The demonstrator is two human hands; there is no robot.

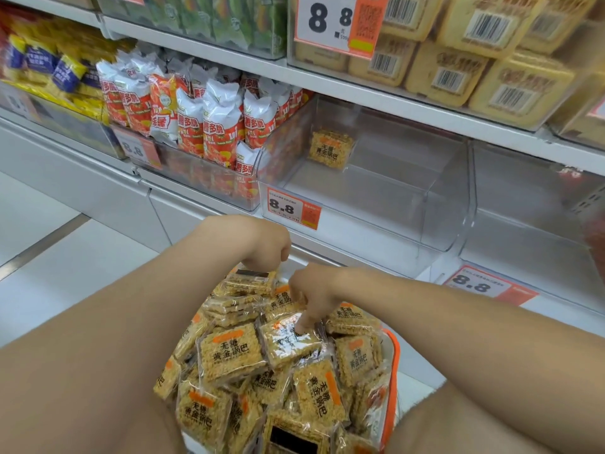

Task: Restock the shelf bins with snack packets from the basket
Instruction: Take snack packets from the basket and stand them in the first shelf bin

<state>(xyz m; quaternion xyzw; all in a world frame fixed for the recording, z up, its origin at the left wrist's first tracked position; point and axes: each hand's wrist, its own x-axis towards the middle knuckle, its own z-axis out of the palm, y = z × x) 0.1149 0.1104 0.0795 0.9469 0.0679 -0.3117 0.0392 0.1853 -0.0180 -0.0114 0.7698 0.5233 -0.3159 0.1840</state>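
Basket (394, 371) full of snack packets (229, 352), lone packet (330, 149) in clear bin (360, 221); left grip (260, 245) and right grip (312, 294) tight on packets.

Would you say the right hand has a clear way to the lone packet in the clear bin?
Probably yes: the clear bin is open at the top and holds nothing else, so nothing seems to block the right hand from the lone packet.
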